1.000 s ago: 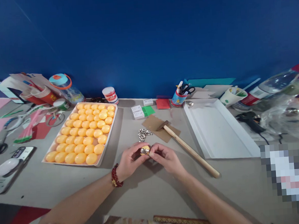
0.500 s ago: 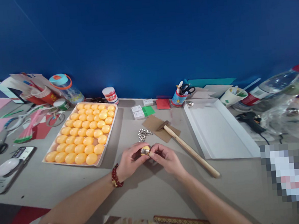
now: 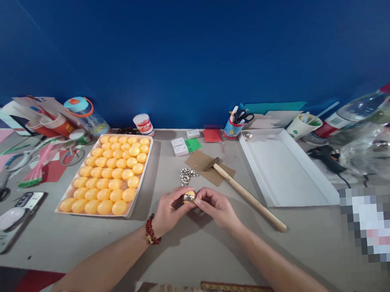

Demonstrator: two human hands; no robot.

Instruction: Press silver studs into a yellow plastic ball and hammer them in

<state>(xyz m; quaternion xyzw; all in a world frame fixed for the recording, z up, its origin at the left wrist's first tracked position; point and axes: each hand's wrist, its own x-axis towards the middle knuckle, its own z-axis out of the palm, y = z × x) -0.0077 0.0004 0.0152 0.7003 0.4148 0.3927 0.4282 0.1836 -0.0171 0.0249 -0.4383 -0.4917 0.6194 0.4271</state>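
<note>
Between both hands, above the table, is a small orange ball with shiny silver metal on its near side [image 3: 189, 197]. My left hand [image 3: 171, 208] is closed around its left side, thumb below and fingers above. On the right, my right hand [image 3: 215, 207] pinches at the ball's edge with thumb and fingertips; any small piece there is too tiny to make out. Just beyond the fingers lies a pile of small silver metal pieces [image 3: 188, 176]. A wooden-handled hammer [image 3: 248, 195] rests right of my right hand, its head on a brown card [image 3: 201, 160].
To the left stands a shallow box [image 3: 130, 208] of orange balls [image 3: 103, 183]. A white tray [image 3: 290, 170] with a silver piece in its far corner lies right. Small white boxes [image 3: 180, 147], a pen cup [image 3: 233, 128] and a glue gun [image 3: 327, 159] are farther back.
</note>
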